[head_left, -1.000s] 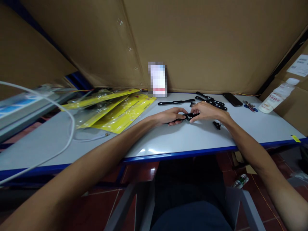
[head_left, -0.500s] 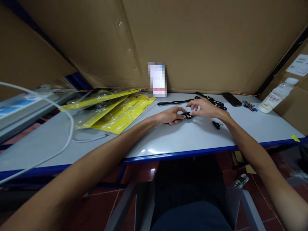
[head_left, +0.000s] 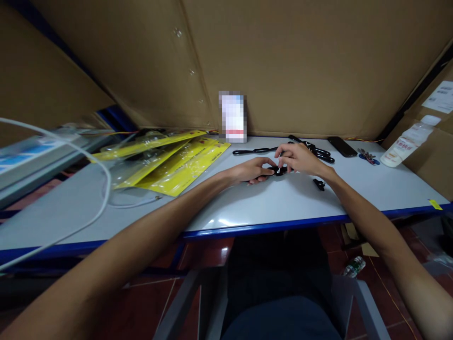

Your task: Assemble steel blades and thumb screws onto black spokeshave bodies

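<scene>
My left hand [head_left: 255,171] is closed around a small black part with a shiny centre [head_left: 279,171], held just above the white table. Over that part, the fingertips of my right hand [head_left: 295,158] pinch at its shiny middle; whether a tiny piece sits between them cannot be made out. Behind my hands lie a long black handle-like piece [head_left: 254,151] and several more black pieces [head_left: 320,153], partly covered by my right hand. A small black clip-like part [head_left: 319,184] rests near my right wrist.
Yellow cards with clear plastic packaging [head_left: 177,170] lie at left, beside a white cable [head_left: 108,184]. A phone with a blurred screen [head_left: 233,117] leans on the cardboard wall. At right are a dark phone [head_left: 342,146], keys [head_left: 368,156] and a tilted bottle [head_left: 408,141].
My right fingers have drawn together and come down onto the middle of the black part. My left hand keeps its hold in nearly the same place.
</scene>
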Tool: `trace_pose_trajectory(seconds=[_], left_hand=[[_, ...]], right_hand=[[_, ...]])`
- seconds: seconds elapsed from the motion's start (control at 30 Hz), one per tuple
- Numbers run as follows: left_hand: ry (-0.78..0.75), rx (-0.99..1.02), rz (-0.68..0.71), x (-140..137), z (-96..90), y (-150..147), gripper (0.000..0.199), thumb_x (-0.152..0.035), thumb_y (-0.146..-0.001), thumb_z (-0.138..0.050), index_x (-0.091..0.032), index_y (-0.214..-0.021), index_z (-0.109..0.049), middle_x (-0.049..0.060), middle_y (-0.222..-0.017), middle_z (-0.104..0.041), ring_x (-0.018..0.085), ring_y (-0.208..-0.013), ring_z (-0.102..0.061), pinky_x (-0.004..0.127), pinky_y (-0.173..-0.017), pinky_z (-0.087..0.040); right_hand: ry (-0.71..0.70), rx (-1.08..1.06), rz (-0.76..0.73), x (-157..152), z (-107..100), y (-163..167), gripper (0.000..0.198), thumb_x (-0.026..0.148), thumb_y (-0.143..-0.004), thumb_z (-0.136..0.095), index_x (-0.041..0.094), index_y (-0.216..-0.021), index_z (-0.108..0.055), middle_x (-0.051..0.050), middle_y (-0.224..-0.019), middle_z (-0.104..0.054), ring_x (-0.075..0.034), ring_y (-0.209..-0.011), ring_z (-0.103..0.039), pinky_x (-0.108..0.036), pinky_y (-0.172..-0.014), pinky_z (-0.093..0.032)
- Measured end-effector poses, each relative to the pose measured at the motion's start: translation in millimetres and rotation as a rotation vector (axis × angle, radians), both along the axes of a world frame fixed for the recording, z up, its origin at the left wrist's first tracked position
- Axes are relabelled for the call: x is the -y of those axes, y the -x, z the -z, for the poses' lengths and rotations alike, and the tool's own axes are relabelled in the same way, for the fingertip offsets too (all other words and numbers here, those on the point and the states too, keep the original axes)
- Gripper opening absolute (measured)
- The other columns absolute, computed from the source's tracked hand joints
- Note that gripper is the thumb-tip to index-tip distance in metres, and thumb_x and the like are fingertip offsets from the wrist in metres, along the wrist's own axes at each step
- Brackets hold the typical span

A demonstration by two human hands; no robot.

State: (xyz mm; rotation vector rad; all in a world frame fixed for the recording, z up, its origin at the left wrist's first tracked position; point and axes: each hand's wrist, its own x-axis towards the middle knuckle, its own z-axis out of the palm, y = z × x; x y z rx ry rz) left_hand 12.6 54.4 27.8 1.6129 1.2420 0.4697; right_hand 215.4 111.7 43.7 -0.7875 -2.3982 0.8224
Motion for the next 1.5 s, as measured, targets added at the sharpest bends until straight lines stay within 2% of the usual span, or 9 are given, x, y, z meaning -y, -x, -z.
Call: trace_pose_trajectory(seconds=[0.13, 0.23, 0.43, 0.63, 0.83, 1.07, 1.17, 1.33, 1.5], left_hand=[[-0.009, -0.025, 0.014, 0, -0.8, -1, 0.039, -0.026, -0.094, -0.057, -0.014, -0.132, -0.054, -0.008, -0.060, -0.043, 0.009, -0.043, -0.035, 0.022, -0.041, -0.024], [0.001, -0.006, 0.002, -1, 1.3, 0, 0.038, -0.026, -0.095, -0.056, -0.015, -0.131, -0.053, -0.008, -0.060, -0.042, 0.009, -0.042, -0.034, 0.022, -0.040, -0.023], [0.002, 0.009, -0.014, 1, 0.7, -1, 0.035, -0.023, -0.098, -0.052, -0.013, -0.131, -0.053, -0.008, -0.058, -0.042, 0.008, -0.040, -0.033, 0.022, -0.040, -0.021], [-0.003, 0.022, -0.032, 0, 1.0, -1, 0.032, -0.022, -0.098, -0.051, -0.013, -0.129, -0.055, -0.008, -0.057, -0.044, 0.008, -0.039, -0.032, 0.022, -0.040, -0.021], [0.005, 0.019, -0.046, -1, 1.7, -1, 0.033, -0.024, -0.099, -0.053, -0.014, -0.130, -0.056, -0.007, -0.057, -0.043, 0.008, -0.038, -0.032, 0.023, -0.040, -0.019], [-0.043, 0.000, -0.035, -2, 4.0, -1, 0.029, -0.023, -0.099, -0.051, -0.013, -0.125, -0.055, -0.006, -0.057, -0.046, 0.009, -0.038, -0.034, 0.023, -0.041, -0.023], [-0.200, -0.154, -0.005, -3, 6.7, -2, 0.031, -0.024, -0.098, -0.049, -0.014, -0.126, -0.054, -0.005, -0.059, -0.053, 0.010, -0.041, -0.041, 0.023, -0.045, -0.030], [-0.734, -0.646, 0.012, 2, 10.0, 0, 0.045, -0.027, -0.089, -0.056, -0.016, -0.132, -0.059, 0.007, -0.084, -0.072, 0.023, -0.073, -0.065, 0.030, -0.067, -0.042], [-0.817, -0.818, 0.022, 4, 7.7, -2, 0.044, -0.035, -0.092, -0.052, -0.015, -0.130, -0.062, 0.015, -0.096, -0.074, 0.032, -0.090, -0.067, 0.036, -0.072, -0.045]], right_hand=[[-0.033, 0.025, 0.036, -1, 3, 0, 0.011, 0.018, -0.090, -0.052, 0.016, -0.088, -0.062, 0.005, -0.050, -0.059, -0.010, -0.042, -0.053, -0.021, -0.049, -0.040], [-0.053, 0.057, 0.040, -1, 1, 0, 0.010, 0.020, -0.089, -0.057, 0.015, -0.088, -0.065, 0.004, -0.055, -0.062, -0.010, -0.046, -0.052, -0.023, -0.053, -0.038], [-0.215, 0.327, -0.052, -9, 4, -2, 0.021, 0.039, -0.086, -0.071, 0.018, -0.086, -0.073, 0.000, -0.068, -0.066, -0.014, -0.064, -0.055, -0.027, -0.063, -0.034], [-0.309, 0.388, -0.010, -6, 7, 1, 0.021, 0.038, -0.091, -0.069, 0.018, -0.084, -0.071, -0.002, -0.075, -0.069, -0.015, -0.068, -0.056, -0.027, -0.062, -0.029], [-0.456, 0.605, 0.084, 10, 4, 6, 0.032, 0.042, -0.102, -0.054, 0.015, -0.097, -0.071, -0.009, -0.081, -0.068, -0.020, -0.071, -0.056, -0.031, -0.061, -0.024], [-0.359, 0.408, 0.066, 2, 13, 5, 0.022, 0.038, -0.095, -0.063, 0.018, -0.084, -0.067, -0.003, -0.073, -0.062, -0.016, -0.067, -0.050, -0.030, -0.061, -0.027], [-0.309, 0.359, 0.039, -6, 17, 3, 0.022, 0.036, -0.092, -0.066, 0.019, -0.079, -0.064, 0.000, -0.068, -0.059, -0.014, -0.064, -0.047, -0.029, -0.061, -0.028], [-0.300, 0.343, 0.058, -11, 21, 0, 0.019, 0.033, -0.091, -0.066, 0.019, -0.078, -0.065, 0.000, -0.069, -0.060, -0.014, -0.063, -0.048, -0.029, -0.059, -0.028], [-0.359, 0.277, 0.120, -13, 18, 6, 0.022, 0.035, -0.092, -0.063, 0.019, -0.077, -0.066, 0.000, -0.065, -0.059, -0.014, -0.061, -0.048, -0.029, -0.060, -0.028]])
